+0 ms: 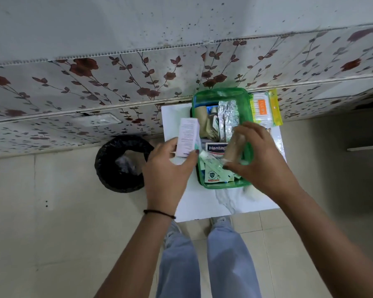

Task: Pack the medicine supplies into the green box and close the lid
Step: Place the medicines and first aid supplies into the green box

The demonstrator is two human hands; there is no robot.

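Note:
The green box (pixel 221 92) stands open on a small white table (pixel 205 203). Inside lie silver foil blister strips (pixel 227 117), a tan bandage roll (pixel 207 123), a Hansaplast packet (pixel 216 148) and small sachets (pixel 212 175). My left hand (pixel 168 168) holds a pale purple medicine carton (pixel 187 136) upright at the box's left rim. Over the box's right side, my right hand (pixel 261 160) grips a blurred, clear beige item (pixel 234 150); I cannot tell what it is. No lid can be made out.
A yellow-edged pack of cotton buds (pixel 265 108) lies on the table right of the box, against the flowered wall. A black-lined waste bin (pixel 122 163) stands on the floor left of the table. My legs and shoes are below the table's near edge.

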